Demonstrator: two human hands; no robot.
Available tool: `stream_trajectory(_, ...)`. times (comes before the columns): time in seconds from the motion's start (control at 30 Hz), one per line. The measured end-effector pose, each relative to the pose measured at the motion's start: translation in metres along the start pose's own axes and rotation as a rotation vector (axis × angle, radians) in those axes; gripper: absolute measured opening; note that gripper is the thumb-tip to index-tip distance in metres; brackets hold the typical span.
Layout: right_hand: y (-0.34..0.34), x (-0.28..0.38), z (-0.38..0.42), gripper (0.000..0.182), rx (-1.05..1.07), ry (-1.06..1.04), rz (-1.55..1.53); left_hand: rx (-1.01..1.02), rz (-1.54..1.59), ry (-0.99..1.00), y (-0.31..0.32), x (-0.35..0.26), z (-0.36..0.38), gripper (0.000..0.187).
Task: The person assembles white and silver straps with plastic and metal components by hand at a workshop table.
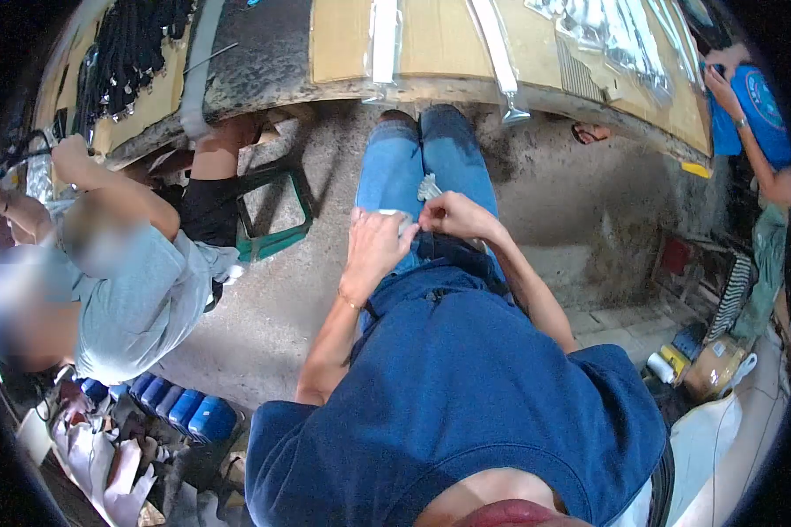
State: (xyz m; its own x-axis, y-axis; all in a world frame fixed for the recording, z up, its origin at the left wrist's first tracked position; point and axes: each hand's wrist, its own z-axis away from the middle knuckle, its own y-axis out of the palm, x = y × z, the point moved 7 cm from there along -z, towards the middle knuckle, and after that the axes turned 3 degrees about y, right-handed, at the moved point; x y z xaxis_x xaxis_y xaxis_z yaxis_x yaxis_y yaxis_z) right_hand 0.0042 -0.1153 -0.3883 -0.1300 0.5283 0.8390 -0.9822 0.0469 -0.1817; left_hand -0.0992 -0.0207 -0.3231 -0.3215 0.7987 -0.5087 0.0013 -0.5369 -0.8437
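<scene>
Over my lap, on the blue jeans (385, 176), my two hands are close together. My left hand (376, 248) is closed, back upward, with a pale sliver of something showing at its fingers. Beside it, my right hand (455, 216) is closed in a pinch, fingertips almost touching the left thumb. A small crumpled whitish piece (429, 187) sticks out just beyond the right fingers; its kind is too small to tell. On the table ahead lie a white strap in clear plastic (383, 44) and a second bagged white strap (496, 53) with a metal end over the edge.
The worktable (281, 88) spans the front, with black straps (136, 57) at left and clear plastic packets (615, 39) at right. A person in grey (141, 290) sits left near a green stool (303, 206). Another person's arm (751, 145) shows at right. Blue rolls (193, 413) lie behind left.
</scene>
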Motion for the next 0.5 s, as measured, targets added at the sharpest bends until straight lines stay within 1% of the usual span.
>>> stream_trajectory(0.03,-0.004,-0.006,0.002,0.011,-0.078,-0.022,-0.070,-0.033,-0.046,0.037,-0.004,-0.004,-0.008,0.032)
stream_trajectory(0.07,-0.010,-0.015,-0.004,0.012,-0.090,-0.014,-0.099,-0.066,-0.089,0.075,-0.005,-0.007,-0.020,0.034)
stream_trajectory(0.1,-0.018,-0.021,-0.011,0.012,-0.123,-0.023,-0.183,-0.084,-0.129,0.089,-0.004,-0.003,-0.029,0.033)
stream_trajectory(0.13,-0.027,-0.017,-0.016,0.013,-0.155,-0.036,-0.267,-0.085,-0.132,0.096,-0.012,-0.005,-0.041,0.033)
stream_trajectory(0.17,-0.038,-0.017,-0.019,0.015,-0.205,-0.003,-0.314,-0.035,-0.164,0.086,-0.019,-0.004,-0.055,0.033)
stream_trajectory(0.2,-0.048,-0.012,-0.025,0.015,-0.256,-0.022,-0.361,0.017,-0.196,0.074,-0.022,-0.003,-0.068,0.033)
stream_trajectory(0.3,-0.074,-0.011,-0.045,0.013,-0.281,-0.008,-0.399,0.002,-0.225,0.031,-0.023,0.013,-0.114,0.034)
stream_trajectory(0.37,-0.086,-0.025,-0.058,0.014,-0.383,0.093,-0.237,0.012,-0.217,0.017,-0.012,0.024,-0.135,0.035)
stream_trajectory(0.4,-0.088,-0.025,-0.059,0.014,-0.386,0.092,-0.238,0.029,-0.203,0.001,-0.011,0.023,-0.140,0.035)
stream_trajectory(0.47,-0.091,-0.031,-0.059,0.019,-0.465,0.108,-0.368,0.060,-0.195,-0.035,-0.007,0.023,-0.145,0.036)
stream_trajectory(0.5,-0.088,-0.038,-0.064,0.019,-0.464,0.110,-0.372,0.067,-0.182,-0.039,-0.005,0.024,-0.147,0.037)
